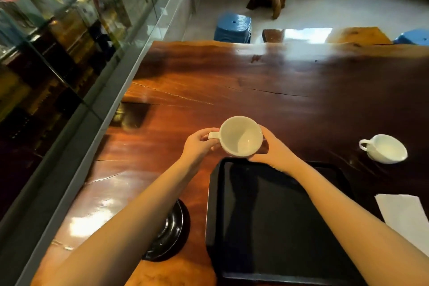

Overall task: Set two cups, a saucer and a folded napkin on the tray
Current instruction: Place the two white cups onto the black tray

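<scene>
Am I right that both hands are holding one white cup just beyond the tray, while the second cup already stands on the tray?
Not quite: in the head view the second cup stands on the wooden table, off to the right of the tray. Both hands, left and right, do hold one white cup.

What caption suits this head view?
Both hands hold a white cup just beyond the empty black tray.
</scene>
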Available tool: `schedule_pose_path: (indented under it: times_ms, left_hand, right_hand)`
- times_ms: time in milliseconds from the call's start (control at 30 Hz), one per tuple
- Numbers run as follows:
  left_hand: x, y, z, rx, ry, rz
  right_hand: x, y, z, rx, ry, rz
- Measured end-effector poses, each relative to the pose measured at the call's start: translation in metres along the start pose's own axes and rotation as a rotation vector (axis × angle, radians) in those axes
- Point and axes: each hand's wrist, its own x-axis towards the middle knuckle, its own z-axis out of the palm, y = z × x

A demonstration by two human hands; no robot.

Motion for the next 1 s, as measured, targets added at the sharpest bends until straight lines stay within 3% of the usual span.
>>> schedule_pose_path:
  times_ms: [500, 800, 1000]
  left_hand:
    - [-0.032, -0.053, 0.161, 0.086, -0.149, -0.128]
    - [-0.03, -0.107, 0.226, 0.09, -0.066, -0.289]
    - [-0.025, -0.12, 0.245, 0.093, -0.017, -0.289]
  right_hand:
    - [-0.119, 0.082, -0.09, 0.137, 0.123, 0.243]
    - [-0.13, 0.156, -0.123, 0.208, 0.052, 0.302]
    - [-0.123, 0.181, -0.134, 0.228, 0.05, 0.314]
